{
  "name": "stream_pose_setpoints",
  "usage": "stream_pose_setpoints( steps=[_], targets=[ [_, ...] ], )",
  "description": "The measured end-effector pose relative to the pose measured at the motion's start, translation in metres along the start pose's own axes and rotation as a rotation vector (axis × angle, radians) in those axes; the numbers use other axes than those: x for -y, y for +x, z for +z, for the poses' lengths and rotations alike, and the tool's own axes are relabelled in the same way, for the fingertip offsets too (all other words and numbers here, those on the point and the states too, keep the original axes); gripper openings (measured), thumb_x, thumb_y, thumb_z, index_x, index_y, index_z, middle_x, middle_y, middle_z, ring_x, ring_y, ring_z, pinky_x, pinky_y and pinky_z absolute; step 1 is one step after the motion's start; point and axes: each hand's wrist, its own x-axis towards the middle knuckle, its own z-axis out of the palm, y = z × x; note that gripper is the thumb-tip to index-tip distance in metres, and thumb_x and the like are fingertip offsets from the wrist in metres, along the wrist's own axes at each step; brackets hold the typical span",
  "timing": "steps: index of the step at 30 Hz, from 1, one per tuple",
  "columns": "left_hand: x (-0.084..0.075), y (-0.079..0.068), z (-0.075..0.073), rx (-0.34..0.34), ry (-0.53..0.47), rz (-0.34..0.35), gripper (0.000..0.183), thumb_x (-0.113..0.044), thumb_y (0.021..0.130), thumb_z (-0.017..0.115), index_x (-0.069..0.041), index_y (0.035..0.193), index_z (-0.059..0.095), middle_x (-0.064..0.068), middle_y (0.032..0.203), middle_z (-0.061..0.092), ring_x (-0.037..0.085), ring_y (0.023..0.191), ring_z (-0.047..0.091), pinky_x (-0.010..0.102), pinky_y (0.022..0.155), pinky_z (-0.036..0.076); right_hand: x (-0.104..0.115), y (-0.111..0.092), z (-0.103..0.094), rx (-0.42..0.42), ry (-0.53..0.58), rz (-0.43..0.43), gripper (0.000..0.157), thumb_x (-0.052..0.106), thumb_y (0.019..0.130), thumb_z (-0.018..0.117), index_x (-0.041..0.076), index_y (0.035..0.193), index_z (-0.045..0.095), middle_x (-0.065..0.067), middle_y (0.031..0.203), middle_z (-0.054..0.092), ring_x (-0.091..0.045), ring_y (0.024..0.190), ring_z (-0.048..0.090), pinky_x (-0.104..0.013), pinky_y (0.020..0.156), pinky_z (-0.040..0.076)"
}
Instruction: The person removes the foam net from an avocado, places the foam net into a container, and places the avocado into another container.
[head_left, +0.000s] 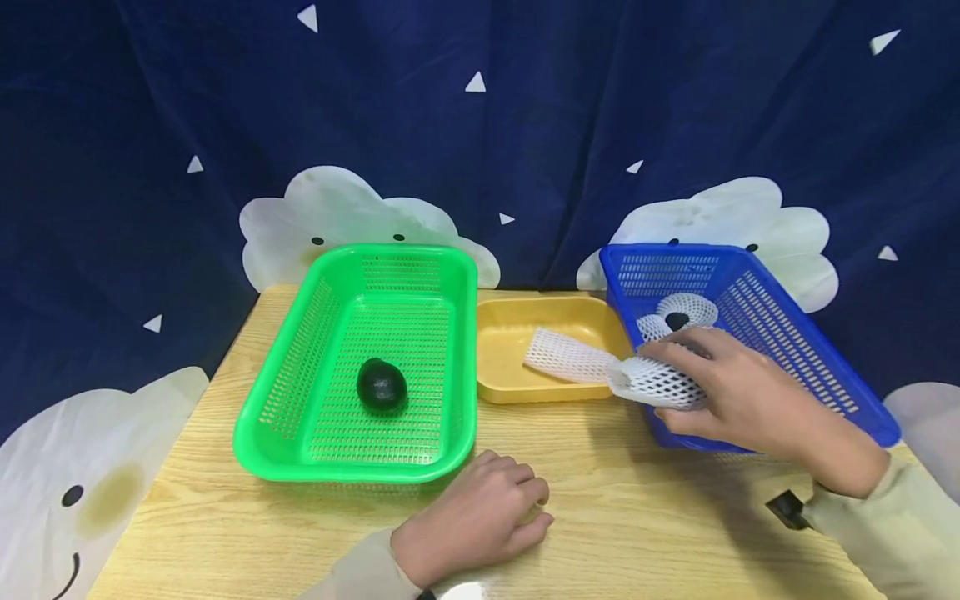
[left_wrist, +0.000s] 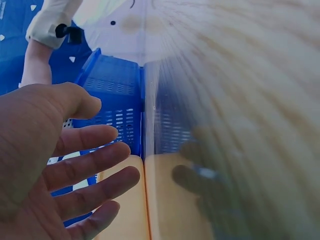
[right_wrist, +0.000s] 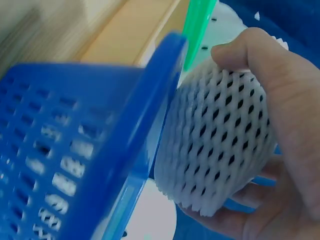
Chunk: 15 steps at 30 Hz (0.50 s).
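My right hand [head_left: 720, 383] grips an avocado in a white foam net [right_wrist: 217, 135] over the front left rim of the blue basket [head_left: 817, 367]. Dark skin shows through the net's holes. In the blue basket lie other netted fruits [head_left: 688, 308], partly hidden by the hand. My left hand [head_left: 483, 517] rests on the table in front of the green basket [head_left: 352, 471], its fingers loosely curved and holding nothing. A bare dark avocado [head_left: 382, 386] sits on the green basket's floor. One flat white foam net [head_left: 566, 357] lies in the yellow tray [head_left: 491, 392].
The yellow tray stands between the two baskets on a light wooden table [head_left: 577, 533]. Behind the table hangs a dark blue curtain [head_left: 540, 125] printed with clouds and white triangles.
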Motion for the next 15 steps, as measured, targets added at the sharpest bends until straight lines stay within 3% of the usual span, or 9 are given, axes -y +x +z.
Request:
stream_pose_setpoints(
  steps=[5, 15],
  targets=[
    [0.001, 0.001, 0.001, -0.003, -0.002, 0.002, 0.017, -0.038, 0.095, 0.068, -0.024, 0.088, 0.073, -0.014, 0.080, 0.068, 0.003, 0.072, 0.061, 0.019, 0.069, 0.040, 0.012, 0.002, 0.001, 0.015, 0.004, -0.017, 0.068, 0.037, 0.067, 0.084, 0.029, 0.132, 0.066, -0.007, 0.118, 0.068, -0.030, 0.100, 0.066, -0.050, 0.074, 0.056],
    [0.002, 0.004, 0.001, 0.029, -0.058, -0.039, 0.018, -0.037, 0.096, 0.065, -0.022, 0.095, 0.075, -0.012, 0.087, 0.073, 0.005, 0.078, 0.066, 0.019, 0.070, 0.042, 0.030, 0.007, 0.004, 0.023, 0.029, -0.067, 0.071, 0.037, 0.067, 0.082, 0.026, 0.135, 0.065, -0.008, 0.120, 0.068, -0.029, 0.103, 0.067, -0.051, 0.079, 0.058]
  ],
)
